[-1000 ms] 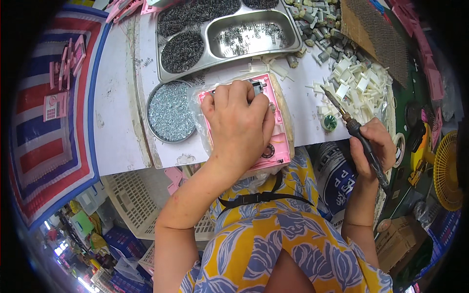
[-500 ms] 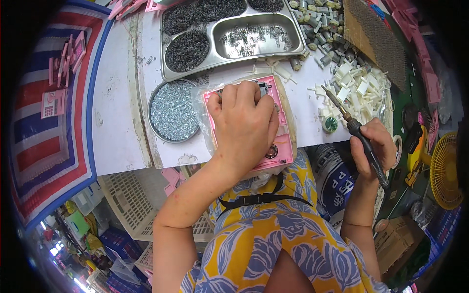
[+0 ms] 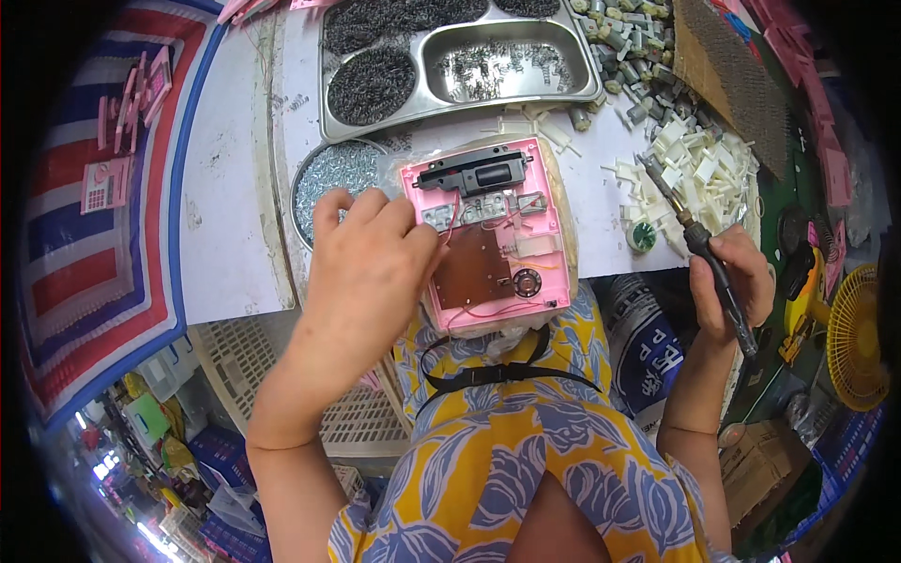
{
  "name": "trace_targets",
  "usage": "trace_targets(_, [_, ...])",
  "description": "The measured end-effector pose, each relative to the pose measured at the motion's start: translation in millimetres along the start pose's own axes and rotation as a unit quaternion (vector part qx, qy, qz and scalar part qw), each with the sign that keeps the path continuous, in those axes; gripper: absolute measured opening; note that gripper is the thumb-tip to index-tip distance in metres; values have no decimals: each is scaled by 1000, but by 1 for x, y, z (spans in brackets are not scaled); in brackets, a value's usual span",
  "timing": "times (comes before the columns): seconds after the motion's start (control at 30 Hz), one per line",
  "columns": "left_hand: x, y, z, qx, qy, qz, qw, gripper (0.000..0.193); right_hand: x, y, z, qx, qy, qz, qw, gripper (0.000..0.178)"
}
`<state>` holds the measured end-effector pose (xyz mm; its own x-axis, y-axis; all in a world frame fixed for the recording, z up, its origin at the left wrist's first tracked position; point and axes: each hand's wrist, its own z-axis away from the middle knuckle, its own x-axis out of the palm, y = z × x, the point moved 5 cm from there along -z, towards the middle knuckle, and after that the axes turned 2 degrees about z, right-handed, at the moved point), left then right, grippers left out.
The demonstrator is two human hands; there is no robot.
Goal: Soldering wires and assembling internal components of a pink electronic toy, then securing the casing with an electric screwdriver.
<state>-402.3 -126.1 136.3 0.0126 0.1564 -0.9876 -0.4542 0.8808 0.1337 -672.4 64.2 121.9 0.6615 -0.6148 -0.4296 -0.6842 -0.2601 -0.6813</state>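
My left hand [image 3: 368, 263] is over the near right rim of a round dish of small silvery screws [image 3: 314, 183], beside the pink case. Its fingers bend downward and their tips are hidden. In my right hand [image 3: 741, 281] is a dark-handled soldering iron [image 3: 699, 239], its metal tip pointing up and left over white plastic pieces. An open pink plastic case [image 3: 554, 225] lies on a plastic-wrapped pad at the table's front edge. Inside it are a black mechanism [image 3: 479, 174], a brown circuit board [image 3: 472, 269], thin wires and a small round speaker [image 3: 526, 282].
A steel tray [image 3: 587, 89] of dark springs stands at the back. White plastic parts [image 3: 699, 169] and small grey motors [image 3: 629, 56] are heaped at the right, with a green-topped spool [image 3: 641, 236] nearby. A yellow fan [image 3: 856, 328] is far right; a plastic crate [image 3: 244, 375] stands below the table.
My left hand has left the pink case and moved left toward the screw dish, uncovering the black mechanism and the board. The soldering iron stays in my right hand; the whole view has shifted slightly.
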Motion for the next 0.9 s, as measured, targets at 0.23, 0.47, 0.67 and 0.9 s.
trace_targets(0.23, [34,-18,-20,-138,184,503,833,6,70,-16,-21,246,15,-232,941,31])
trace_targets(0.47, [57,2,-16,-193,178,688,676,10,139,-17,-54,229,-123,-235,937,43])
trace_targets(0.67, [59,-2,-15,-167,169,686,688,10,152,-24,-59,226,-157,-263,925,44])
trace_targets(0.9, [64,-7,-14,-171,189,657,709,11,155,-21,-55,235,-165,-253,924,44])
